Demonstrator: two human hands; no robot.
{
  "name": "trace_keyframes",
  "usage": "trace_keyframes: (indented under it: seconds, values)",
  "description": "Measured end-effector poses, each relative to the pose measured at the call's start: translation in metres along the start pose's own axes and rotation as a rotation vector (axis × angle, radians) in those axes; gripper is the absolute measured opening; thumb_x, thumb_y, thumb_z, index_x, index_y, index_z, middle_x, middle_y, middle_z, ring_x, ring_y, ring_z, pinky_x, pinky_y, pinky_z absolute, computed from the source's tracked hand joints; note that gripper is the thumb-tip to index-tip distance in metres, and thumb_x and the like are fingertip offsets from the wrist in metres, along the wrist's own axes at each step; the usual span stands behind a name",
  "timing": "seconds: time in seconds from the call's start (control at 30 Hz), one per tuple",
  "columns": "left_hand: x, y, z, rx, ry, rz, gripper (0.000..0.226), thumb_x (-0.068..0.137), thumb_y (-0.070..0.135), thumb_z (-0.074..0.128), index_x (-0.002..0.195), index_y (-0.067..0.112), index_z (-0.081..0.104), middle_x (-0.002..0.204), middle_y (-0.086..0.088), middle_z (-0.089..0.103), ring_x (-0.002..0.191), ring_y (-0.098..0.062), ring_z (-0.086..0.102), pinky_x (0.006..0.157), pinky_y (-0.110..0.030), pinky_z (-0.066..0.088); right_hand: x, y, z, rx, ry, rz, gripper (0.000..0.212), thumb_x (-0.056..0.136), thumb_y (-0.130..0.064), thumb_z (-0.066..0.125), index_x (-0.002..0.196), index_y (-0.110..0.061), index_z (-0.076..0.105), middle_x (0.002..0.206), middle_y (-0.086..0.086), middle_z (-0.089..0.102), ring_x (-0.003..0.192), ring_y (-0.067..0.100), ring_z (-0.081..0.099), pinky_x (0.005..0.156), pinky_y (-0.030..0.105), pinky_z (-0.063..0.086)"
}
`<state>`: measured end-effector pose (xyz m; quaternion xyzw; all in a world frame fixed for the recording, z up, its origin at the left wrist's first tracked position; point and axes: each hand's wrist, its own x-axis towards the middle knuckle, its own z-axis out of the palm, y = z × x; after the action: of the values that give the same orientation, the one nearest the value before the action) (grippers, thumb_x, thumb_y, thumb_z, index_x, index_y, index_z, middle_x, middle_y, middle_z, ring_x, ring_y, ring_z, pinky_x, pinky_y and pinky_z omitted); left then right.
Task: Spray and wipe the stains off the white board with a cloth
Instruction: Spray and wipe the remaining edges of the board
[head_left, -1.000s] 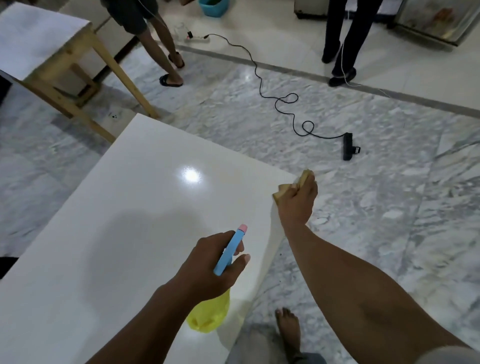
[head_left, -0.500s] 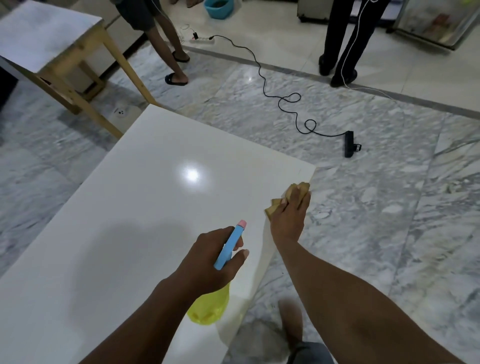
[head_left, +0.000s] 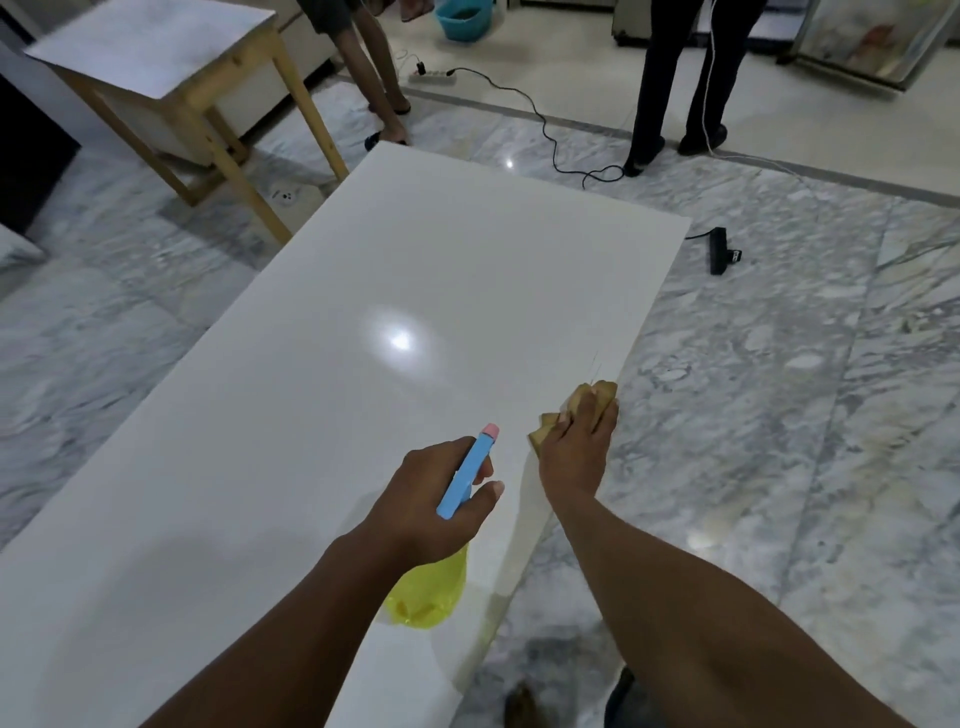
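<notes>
Home-like indoor room — grey marble floor (head_left: 779, 415), small wooden table (head_left: 156, 47), power strip (head_left: 432, 76), teal plastic basin (head_left: 464, 21).

Both arms stretched forward.
Left hand (head_left: 434, 501) grips a spray bottle (head_left: 467, 475); right hand (head_left: 571, 449), palm down, clutches a cloth (head_left: 603, 391).

Gripped in the left hand (head_left: 431, 504): spray bottle (head_left: 467, 475) with blue head, pink nozzle tip and translucent yellow body, nozzle aimed forward, body hanging below the fist. Bunched under the right hand (head_left: 571, 447): tan cloth (head_left: 602, 389), held against the right edge of the white board (head_left: 363, 291), poking out ahead of the fingers and to their left. Beneath and beyond both hands: glossy, flat, one bright glare spot ahead of the nozzle.
</notes>
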<state>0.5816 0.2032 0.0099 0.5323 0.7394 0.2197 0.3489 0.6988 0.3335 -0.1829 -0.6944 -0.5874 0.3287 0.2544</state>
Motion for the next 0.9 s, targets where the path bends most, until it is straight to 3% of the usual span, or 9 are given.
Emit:
trace_keyframes:
  seconds: [0.17, 0.4, 0.67, 0.73, 0.83, 0.9]
  values:
    - [-0.091, -0.045, -0.015, -0.018, -0.017, -0.055, 0.019, 0.089, 0.046, 0.069, 0.089, 0.028, 0.062, 0.089, -0.004, 0.072, 0.075, -0.03, 0.073, 0.075, -0.055, 0.064, -0.12, 0.01, 0.011, 0.026, -0.092, 0.033, 0.053, 0.104, -0.028, 0.036, 0.155, -0.023, 0.024, 0.165, 0.014, 0.004, 0.149, 0.035, 0.021, 0.107, 0.05, 0.044]
    - [-0.172, -0.074, -0.017, 0.004, -0.008, -0.056, 0.025, 0.088, 0.047, 0.066, 0.092, 0.022, 0.065, 0.088, -0.004, 0.071, 0.078, -0.031, 0.073, 0.075, -0.055, 0.065, -0.237, 0.026, 0.007, 0.012, -0.28, 0.034, 0.07, 0.098, -0.018, 0.041, 0.159, -0.022, 0.007, 0.165, 0.015, -0.012, 0.151, 0.035, 0.013, 0.111, 0.045, 0.039]
    - [-0.283, -0.105, -0.009, 0.0, 0.084, -0.067, 0.014, 0.097, 0.033, 0.072, 0.095, 0.023, 0.063, 0.095, -0.005, 0.072, 0.083, -0.03, 0.076, 0.082, -0.054, 0.064, -0.365, 0.04, 0.017, -0.028, -0.35, 0.011, 0.069, 0.1, -0.022, 0.042, 0.159, -0.022, 0.005, 0.164, 0.013, -0.017, 0.152, 0.035, 0.013, 0.116, 0.045, 0.035]
    - [-0.32, -0.117, -0.006, 0.011, 0.108, -0.104, 0.014, 0.098, 0.032, 0.072, 0.093, 0.025, 0.061, 0.097, -0.005, 0.073, 0.081, -0.028, 0.078, 0.08, -0.049, 0.065, -0.403, 0.042, 0.022, -0.036, -0.342, 0.008, 0.067, 0.101, -0.018, 0.04, 0.159, -0.02, 0.006, 0.165, 0.013, -0.015, 0.153, 0.034, 0.011, 0.116, 0.045, 0.034]
    - [-0.37, -0.134, -0.008, 0.016, 0.088, -0.182, 0.015, 0.099, 0.031, 0.072, 0.095, 0.02, 0.064, 0.095, -0.004, 0.074, 0.072, -0.016, 0.08, 0.067, -0.023, 0.062, -0.455, 0.046, 0.025, -0.032, -0.361, 0.003, 0.066, 0.102, -0.015, 0.039, 0.159, -0.015, 0.006, 0.165, 0.015, -0.013, 0.154, 0.033, 0.003, 0.117, 0.043, 0.033]
    - [-0.398, -0.142, -0.01, 0.033, 0.087, -0.203, 0.016, 0.099, 0.032, 0.072, 0.094, 0.02, 0.064, 0.095, -0.005, 0.075, 0.071, -0.017, 0.08, 0.069, -0.025, 0.063, -0.48, 0.047, 0.026, -0.045, -0.361, -0.002, 0.069, 0.101, -0.016, 0.042, 0.159, -0.014, 0.005, 0.165, 0.015, -0.012, 0.154, 0.033, 0.001, 0.117, 0.042, 0.033]
